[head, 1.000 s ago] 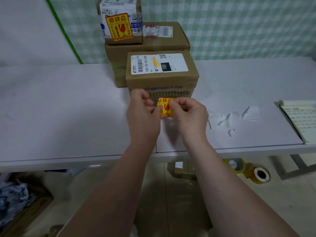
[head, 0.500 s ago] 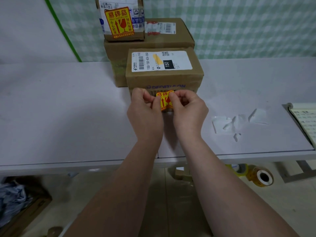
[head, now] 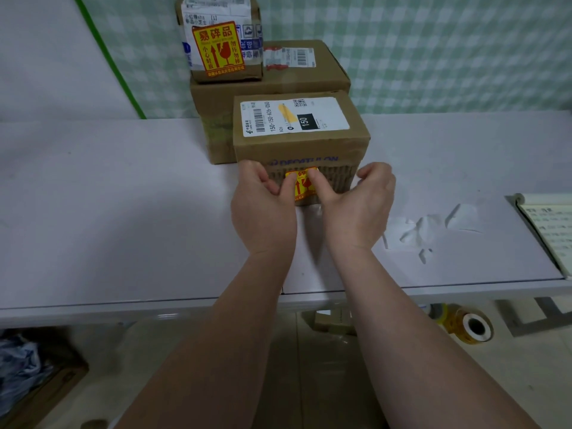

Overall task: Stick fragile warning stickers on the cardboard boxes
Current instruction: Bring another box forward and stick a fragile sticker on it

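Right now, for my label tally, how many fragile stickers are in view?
2. The first sticker is on the small top box; the second sticker is on the front box's near face, pressed by the left hand and right hand. Hidden faces may hold more.

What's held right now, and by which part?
Fragile sticker: right hand thumb presses it onto the front box; left hand covers its left edge, pinch or press unclear.

Front box label (head: 294, 117): "150-150-A26-050", "150". Upper box sticker (head: 218, 49): "易碎品".
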Tool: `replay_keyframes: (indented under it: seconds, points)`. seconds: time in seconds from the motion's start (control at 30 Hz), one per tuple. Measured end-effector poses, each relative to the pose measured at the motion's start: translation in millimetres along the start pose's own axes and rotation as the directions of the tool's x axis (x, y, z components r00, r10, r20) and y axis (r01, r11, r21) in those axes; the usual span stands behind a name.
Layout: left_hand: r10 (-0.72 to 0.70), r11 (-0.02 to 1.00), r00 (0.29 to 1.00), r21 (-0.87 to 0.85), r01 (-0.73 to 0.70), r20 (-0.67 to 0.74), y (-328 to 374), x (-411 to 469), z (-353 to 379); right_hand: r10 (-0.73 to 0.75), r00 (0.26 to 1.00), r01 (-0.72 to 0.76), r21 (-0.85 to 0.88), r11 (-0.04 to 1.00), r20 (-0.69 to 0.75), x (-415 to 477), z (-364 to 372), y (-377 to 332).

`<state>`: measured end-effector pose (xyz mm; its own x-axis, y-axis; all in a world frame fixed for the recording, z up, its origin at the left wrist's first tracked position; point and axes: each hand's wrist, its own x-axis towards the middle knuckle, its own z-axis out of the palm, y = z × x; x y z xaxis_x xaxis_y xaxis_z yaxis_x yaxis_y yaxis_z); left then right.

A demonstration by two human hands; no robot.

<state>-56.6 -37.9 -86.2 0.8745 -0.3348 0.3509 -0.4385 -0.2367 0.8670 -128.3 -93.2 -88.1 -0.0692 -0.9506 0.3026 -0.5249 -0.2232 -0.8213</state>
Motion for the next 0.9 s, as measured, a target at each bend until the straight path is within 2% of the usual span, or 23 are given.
replay_keyframes:
  seconds: [0.13, 0.23, 0.3, 0.4, 0.47, 0.57, 0.73, 0.9]
  points:
    - [-0.047, 0.998, 0.995, 0.030, 0.050, -0.088, -8, 3, -3, -0.047, 0.979, 0.020, 0.137, 0.990, 0.199, 8, 4, 4]
    - [-0.042, 0.999, 0.996, -0.032, 0.044, 0.073, -13, 7, -6, -0.071, 0.951, 0.000, 0.230, 0.973, 0.301, 7, 3, 1]
    - [-0.039, 0.997, 0.994, -0.058, 0.045, 0.102, -7, 8, -13, -0.093, 0.962, 0.034, 0.227, 0.973, 0.255, 5, -1, -1]
    - [-0.031, 0.999, 0.999, -0.008, 0.032, 0.040, 7, 6, -24, -0.131, 0.980, 0.105, 0.169, 0.980, 0.151, 1, -13, -9]
    - [-0.062, 0.998, 0.997, 0.035, 0.061, 0.036, 17, 3, -31, -0.110, 0.987, 0.095, 0.125, 0.988, 0.121, -2, -21, -15]
    - [-0.105, 0.991, 0.993, 0.090, 0.101, 0.049, 22, -1, -37, -0.066, 0.989, 0.056, 0.075, 0.996, 0.136, -7, -31, -19]
    - [-0.052, 0.990, 0.997, 0.137, 0.043, 0.060, 23, -2, -43, -0.065, 0.988, 0.062, 0.028, 0.998, 0.140, -6, -37, -19]
    - [0.008, 0.991, 0.983, 0.131, -0.032, 0.182, 17, -5, -45, -0.075, 0.979, 0.074, 0.012, 0.997, 0.189, -10, -39, -19]
